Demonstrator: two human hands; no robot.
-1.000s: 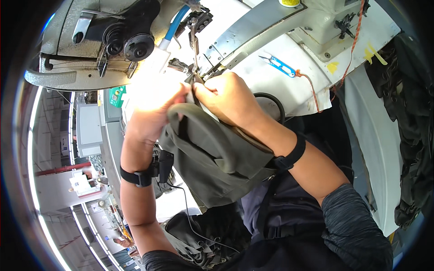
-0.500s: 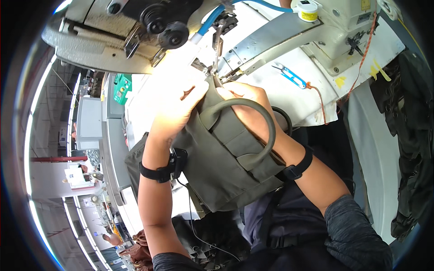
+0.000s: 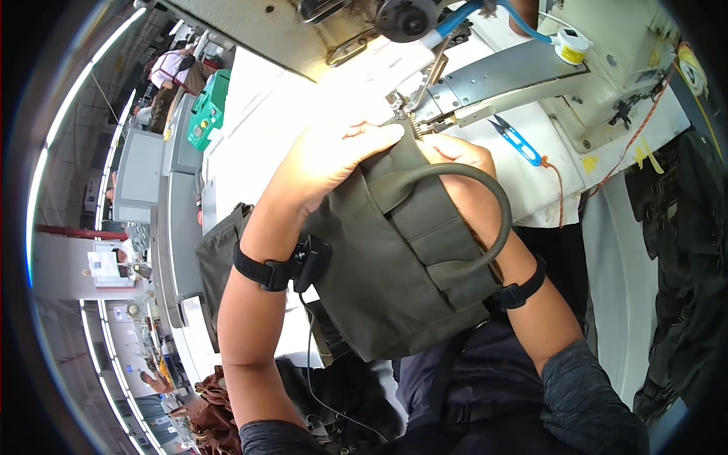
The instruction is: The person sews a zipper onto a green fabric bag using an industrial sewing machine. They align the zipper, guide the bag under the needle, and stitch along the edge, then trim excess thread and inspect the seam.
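Note:
A dark olive handbag (image 3: 379, 265) with a looped handle (image 3: 497, 197) lies tilted under my forearms. Its upper corner and a strip of metal zipper (image 3: 414, 126) reach the foot of a sewing machine (image 3: 523, 72). My left hand (image 3: 322, 163) grips the bag's edge on the left, thumb on top of the fabric; strong light washes out its fingers. On the other side, my right hand (image 3: 464, 159) has its fingers curled and closed on the bag's edge beside the zipper. The bag and its handle partly cover that wrist and forearm.
Blue thread snips (image 3: 519, 142) on an orange cord lie right of my right hand. The machine's head (image 3: 250, 30) overhangs the far left. A green case (image 3: 209, 110) stands farther left, and dark bags (image 3: 675, 265) hang at the right.
The view has shifted, so the machine, bag and both hands appear farther right. Both hands keep their hold, and the bag's corner is still at the machine's foot.

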